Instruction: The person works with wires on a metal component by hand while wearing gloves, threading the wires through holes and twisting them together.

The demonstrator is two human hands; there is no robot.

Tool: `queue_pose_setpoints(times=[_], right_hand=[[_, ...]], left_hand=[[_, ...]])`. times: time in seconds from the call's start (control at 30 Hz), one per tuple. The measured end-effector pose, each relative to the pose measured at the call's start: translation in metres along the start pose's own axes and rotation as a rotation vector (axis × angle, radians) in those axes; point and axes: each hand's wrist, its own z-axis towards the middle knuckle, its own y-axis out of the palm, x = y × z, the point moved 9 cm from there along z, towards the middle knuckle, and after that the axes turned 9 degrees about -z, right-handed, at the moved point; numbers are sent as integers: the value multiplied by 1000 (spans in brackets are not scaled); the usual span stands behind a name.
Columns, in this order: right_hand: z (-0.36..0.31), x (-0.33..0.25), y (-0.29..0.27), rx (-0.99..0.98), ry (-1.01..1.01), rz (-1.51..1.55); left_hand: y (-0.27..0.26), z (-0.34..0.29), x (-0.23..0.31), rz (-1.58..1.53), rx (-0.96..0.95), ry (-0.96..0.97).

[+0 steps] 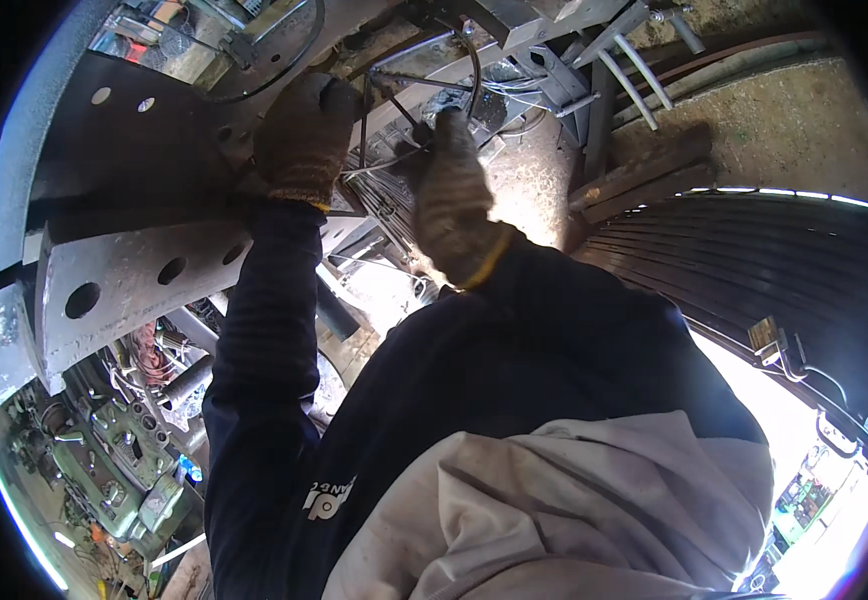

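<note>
Knit-gloved left hand (306,135) grips the steel frame (144,275) — right hand (451,190) pinches a thin cable (384,160).

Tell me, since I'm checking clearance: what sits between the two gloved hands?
In the head view, thin dark metal rods and a pale wire cross the gap between the left hand and the right hand; the right hand touches them.

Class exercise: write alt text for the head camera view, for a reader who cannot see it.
Two gloved hands reach up under a vehicle's steel frame: the left hand presses against a dark frame plate, the right hand grips thin metal lines near a cylindrical part. Dark blue sleeves fill the centre; a drilled grey bracket juts out at left.
</note>
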Motion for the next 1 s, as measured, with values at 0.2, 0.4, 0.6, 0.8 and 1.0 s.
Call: queue_pose_setpoints(times=[0.2, 0.4, 0.6, 0.8, 1.0], right_hand=[[-8, -12, -10, -42, 182, -251], [21, -54, -19, -302, 349, -564], [32, -57, -10, -244, 119, -391], [33, -12, 11, -77, 122, 95], [37, -23, 16, -309, 106, 70]], left_hand=[[-7, -1, -10, -8, 36, -25], [-9, 3, -10, 13, 53, -35], [-5, -1, -2, -24, 5, -13], [-4, 0, 18, -176, -57, 25], [2, 4, -8, -65, -133, -132]])
